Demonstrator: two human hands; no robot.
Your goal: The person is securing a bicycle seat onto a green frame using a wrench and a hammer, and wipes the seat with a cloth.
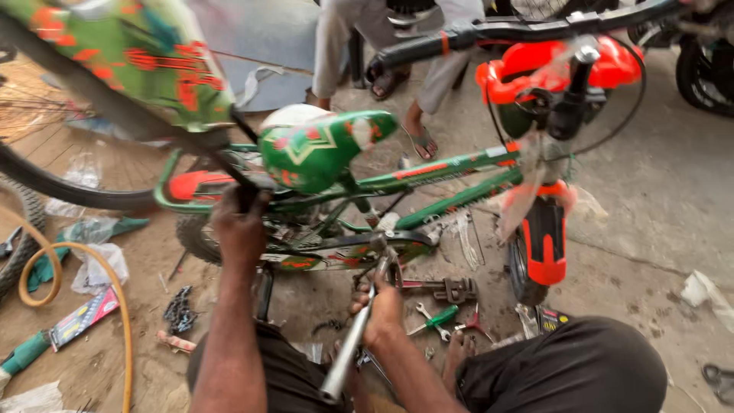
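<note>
A small green child's bicycle [451,170] with red and orange trim stands in front of me on the dirt floor. My left hand [241,226] grips the rear frame just behind the green saddle [317,149]. My right hand [380,310] is closed on a long metal wrench [353,344], whose head reaches the crank area by the green chain guard [344,256]. The orange handlebar grip [544,241] hangs at the right. My knees in dark trousers fill the bottom of the view.
Loose tools lie on the ground: a pipe wrench [447,289], a green-handled screwdriver [434,317], pliers, a chain [180,310]. A yellow hose [57,268] curls at left. Another bicycle wheel [53,153] looms at upper left. A person in sandals [417,115] stands behind; a motorbike tyre is at top right.
</note>
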